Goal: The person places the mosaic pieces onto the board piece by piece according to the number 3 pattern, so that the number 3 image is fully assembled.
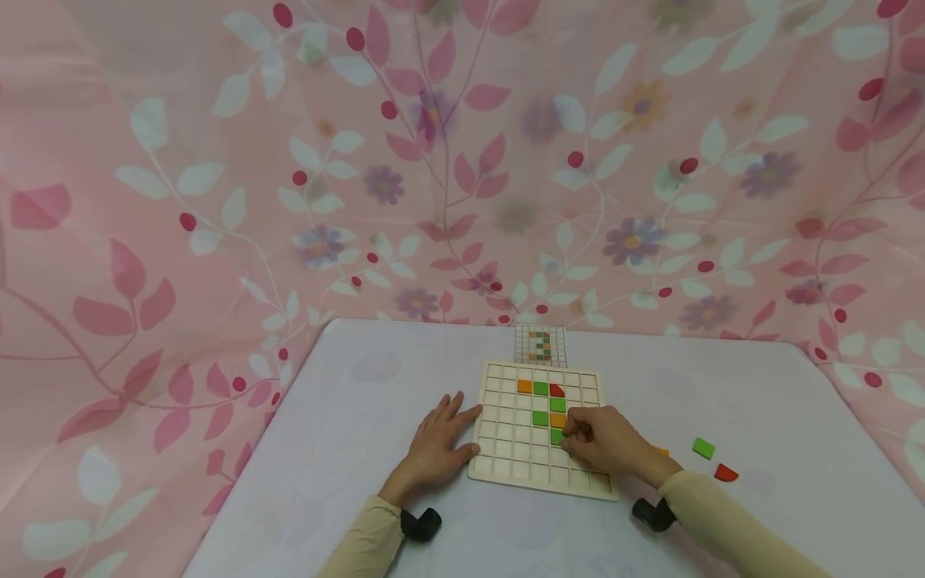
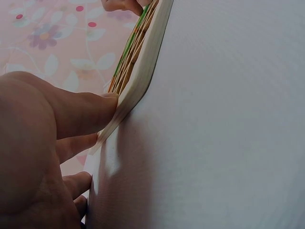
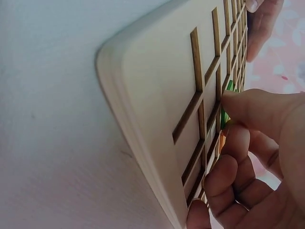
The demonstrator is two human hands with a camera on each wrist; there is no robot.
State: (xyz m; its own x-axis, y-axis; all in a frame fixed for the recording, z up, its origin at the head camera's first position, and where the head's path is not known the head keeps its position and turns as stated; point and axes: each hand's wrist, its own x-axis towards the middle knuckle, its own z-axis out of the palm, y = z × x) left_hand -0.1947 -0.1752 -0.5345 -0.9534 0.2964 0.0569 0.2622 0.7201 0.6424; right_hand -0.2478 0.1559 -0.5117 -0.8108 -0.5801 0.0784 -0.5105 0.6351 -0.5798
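Observation:
A square wooden grid board (image 1: 506, 433) lies on the table with orange and green square tiles and one red quarter-round tile (image 1: 556, 390) set in its cells. My left hand (image 1: 437, 445) spreads its fingers along the board's left edge, thumb against the rim, as the left wrist view shows. Over the right half of the board, my right hand (image 1: 607, 440) pinches a green tile (image 1: 556, 436) between thumb and forefinger. That tile sits at the cell just below an orange tile (image 1: 558, 420). In the right wrist view the thumb partly covers the green tile (image 3: 224, 117).
A printed pattern card (image 1: 540, 347) with a small coloured grid lies behind the board. To the right are a loose green tile (image 1: 703, 448) and a red quarter-round tile (image 1: 726, 473). An orange piece (image 1: 661, 452) shows partly behind my right wrist. Floral cloth hangs behind the table.

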